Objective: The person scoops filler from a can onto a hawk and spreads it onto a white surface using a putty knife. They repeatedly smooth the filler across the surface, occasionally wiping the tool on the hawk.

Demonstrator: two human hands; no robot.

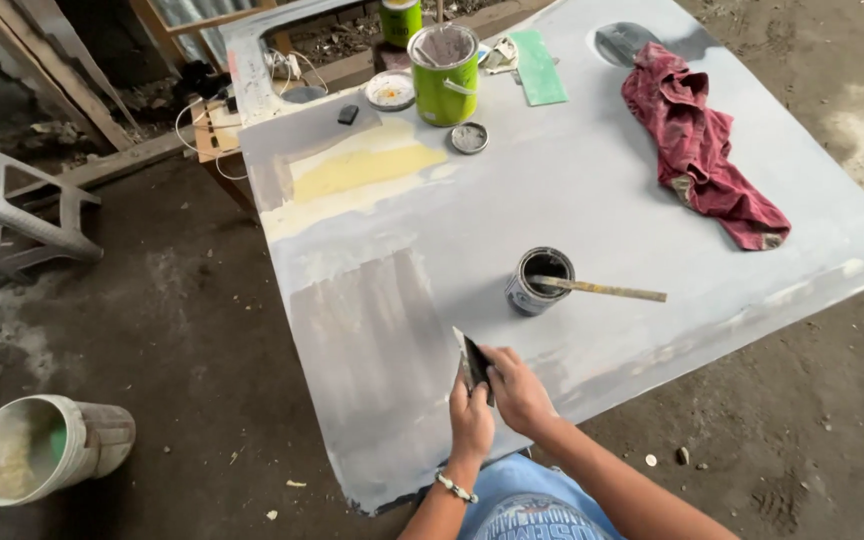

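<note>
Dark flat scraper blade (473, 360): pinched between both hands at near edge of grey primed panel (592, 190), long axis upright, leaning slightly away-left, pale edge uppermost. Left hand (471, 422) below blade, fingers clenched on lower end; right hand (518, 392) just right, fingers wrapped on blade's side. Both hands equally close. Blade thin, dark, filler-smeared. Small open tin (540, 281) beyond hands, stir stick (602, 290) lying across rim, pointing right. Red rag (702, 150) far right of tin; green can (445, 75) far beyond; white bucket (47, 447) on floor, well left.
</note>
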